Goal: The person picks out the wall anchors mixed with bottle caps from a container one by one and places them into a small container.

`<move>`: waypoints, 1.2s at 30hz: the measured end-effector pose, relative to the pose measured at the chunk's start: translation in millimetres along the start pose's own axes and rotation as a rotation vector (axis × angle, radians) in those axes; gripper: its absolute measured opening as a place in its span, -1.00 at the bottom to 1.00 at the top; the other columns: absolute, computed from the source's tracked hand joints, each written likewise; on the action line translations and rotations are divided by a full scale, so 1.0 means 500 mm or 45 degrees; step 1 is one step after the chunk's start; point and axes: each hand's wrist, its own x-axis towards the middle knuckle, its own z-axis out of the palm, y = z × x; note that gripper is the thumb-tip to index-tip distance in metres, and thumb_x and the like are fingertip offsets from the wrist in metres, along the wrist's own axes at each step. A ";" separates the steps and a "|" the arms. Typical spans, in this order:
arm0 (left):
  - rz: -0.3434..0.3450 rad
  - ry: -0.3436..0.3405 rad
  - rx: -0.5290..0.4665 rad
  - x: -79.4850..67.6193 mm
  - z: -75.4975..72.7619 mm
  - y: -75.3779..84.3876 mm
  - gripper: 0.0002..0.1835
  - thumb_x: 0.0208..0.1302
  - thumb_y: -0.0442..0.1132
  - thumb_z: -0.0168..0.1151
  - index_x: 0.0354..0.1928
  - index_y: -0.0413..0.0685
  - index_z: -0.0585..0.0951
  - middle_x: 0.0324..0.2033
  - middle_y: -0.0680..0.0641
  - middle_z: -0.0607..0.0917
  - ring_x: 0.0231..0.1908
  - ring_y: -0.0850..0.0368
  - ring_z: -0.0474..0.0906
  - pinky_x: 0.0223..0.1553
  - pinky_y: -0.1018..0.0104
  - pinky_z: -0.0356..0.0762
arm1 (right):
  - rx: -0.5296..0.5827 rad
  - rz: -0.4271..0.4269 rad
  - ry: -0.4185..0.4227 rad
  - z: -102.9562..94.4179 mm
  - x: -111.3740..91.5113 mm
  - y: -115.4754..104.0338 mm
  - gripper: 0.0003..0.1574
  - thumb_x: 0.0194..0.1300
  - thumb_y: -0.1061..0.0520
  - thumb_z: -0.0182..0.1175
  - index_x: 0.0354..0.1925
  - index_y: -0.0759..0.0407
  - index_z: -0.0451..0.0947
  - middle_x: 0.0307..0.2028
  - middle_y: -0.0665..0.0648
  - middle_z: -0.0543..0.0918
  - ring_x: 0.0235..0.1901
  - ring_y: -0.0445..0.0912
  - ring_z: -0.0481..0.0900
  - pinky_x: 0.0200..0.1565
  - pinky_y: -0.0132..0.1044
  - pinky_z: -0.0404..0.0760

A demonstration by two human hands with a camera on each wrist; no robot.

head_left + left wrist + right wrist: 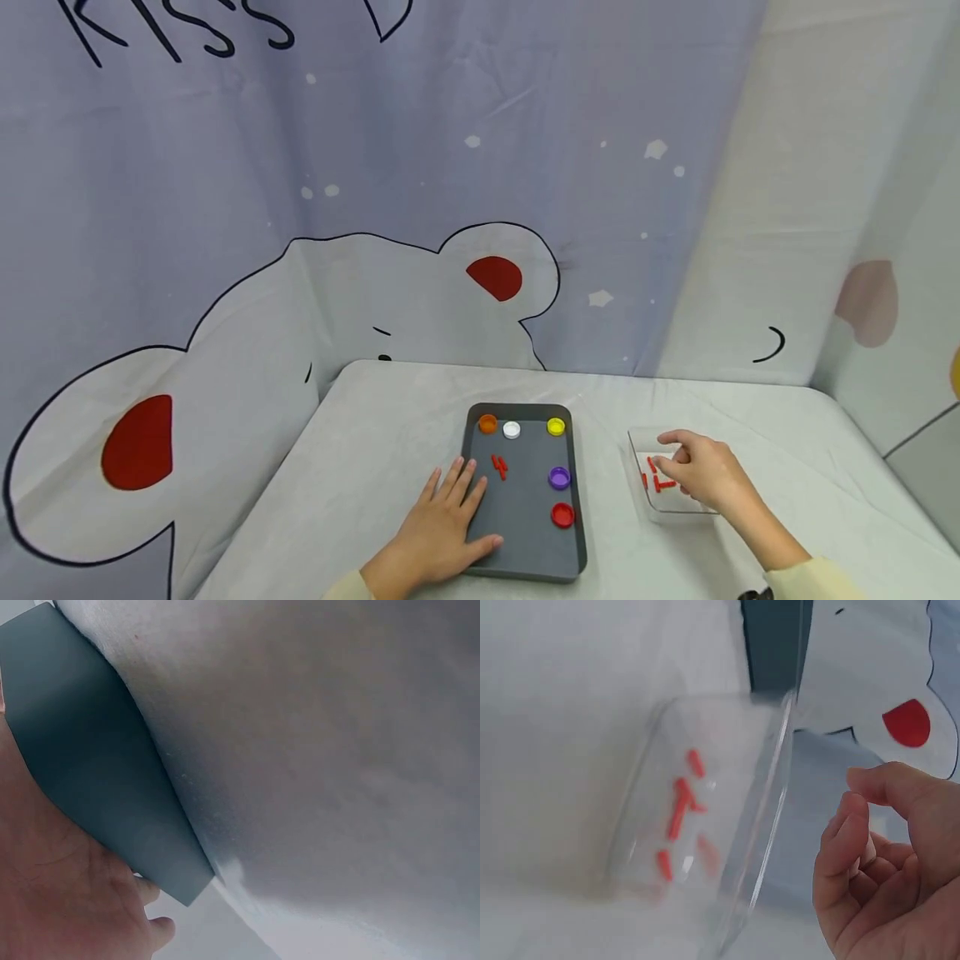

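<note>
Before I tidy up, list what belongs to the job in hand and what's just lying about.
Seemingly the job's: gray tray, touched by the left hand; clear box; red pieces; probably the small round cups.

Merely surroundings: white cloth; patterned backdrop.

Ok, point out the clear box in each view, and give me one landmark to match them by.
Head: the clear box is lower right, partly hidden by the right hand.
Left wrist: not in the picture.
Right wrist: centre-left, slightly blurred.
Shared landmark: the grey tray, lower centre in head, on the left side in left wrist, at the top edge in right wrist.
</note>
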 end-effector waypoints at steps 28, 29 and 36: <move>-0.040 -0.063 -0.003 0.003 -0.014 0.005 -0.05 0.36 0.52 -0.15 0.52 -0.01 0.32 0.57 -0.16 0.15 0.58 -0.13 -0.08 0.49 -0.22 -0.03 | 0.112 -0.549 -0.381 0.214 0.157 -0.185 -0.60 0.23 0.19 0.44 0.04 0.25 0.67 -0.55 -0.12 0.55 -0.58 -0.29 0.43 -0.44 -0.38 0.46; -0.042 -0.072 -0.003 0.003 -0.014 0.005 -0.05 0.36 0.53 -0.16 0.53 -0.01 0.32 0.57 -0.16 0.14 0.58 -0.13 -0.09 0.49 -0.22 -0.04 | 0.103 -0.547 -0.396 0.218 0.161 -0.186 -0.59 0.23 0.19 0.44 0.05 0.24 0.67 -0.55 -0.12 0.56 -0.58 -0.29 0.43 -0.44 -0.38 0.46; -0.024 -0.059 -0.022 0.000 -0.012 0.003 -0.05 0.36 0.52 -0.16 0.52 -0.04 0.33 0.56 -0.18 0.15 0.58 -0.16 -0.08 0.47 -0.26 -0.04 | 0.100 -0.575 -0.520 0.248 0.179 -0.195 -0.55 0.21 0.21 0.45 0.08 0.23 0.66 -0.48 -0.09 0.57 -0.53 -0.26 0.45 -0.40 -0.38 0.49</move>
